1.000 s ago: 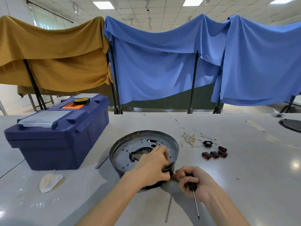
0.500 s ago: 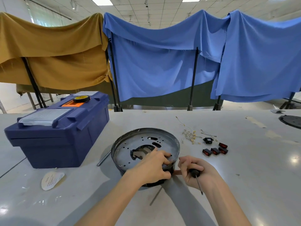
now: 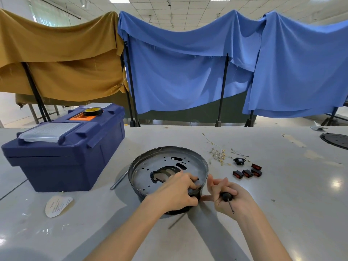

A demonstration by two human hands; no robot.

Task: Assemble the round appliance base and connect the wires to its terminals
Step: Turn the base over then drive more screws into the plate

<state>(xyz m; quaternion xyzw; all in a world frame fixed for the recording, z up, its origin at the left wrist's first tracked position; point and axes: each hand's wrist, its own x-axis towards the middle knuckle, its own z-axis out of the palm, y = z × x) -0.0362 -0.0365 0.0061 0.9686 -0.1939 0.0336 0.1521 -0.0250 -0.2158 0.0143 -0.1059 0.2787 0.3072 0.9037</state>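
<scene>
Left hand (image 3: 176, 193) arches over the round dark metal base (image 3: 148, 166), gripping its near rim. Right hand (image 3: 237, 201), just beside, clasps a black-handled screwdriver (image 3: 225, 195), shaft toward the wrist.

No legible text from my view. The paper label (image 3: 58, 205) lying on the table (image 3: 291, 208), just in front of the blue toolbox (image 3: 75, 162), carries several lines of fine print, too small and faint for me to read. The tape roll (image 3: 92, 111) on the toolbox lid has a yellow face with dark marks; I can't tell if that's lettering.
</scene>
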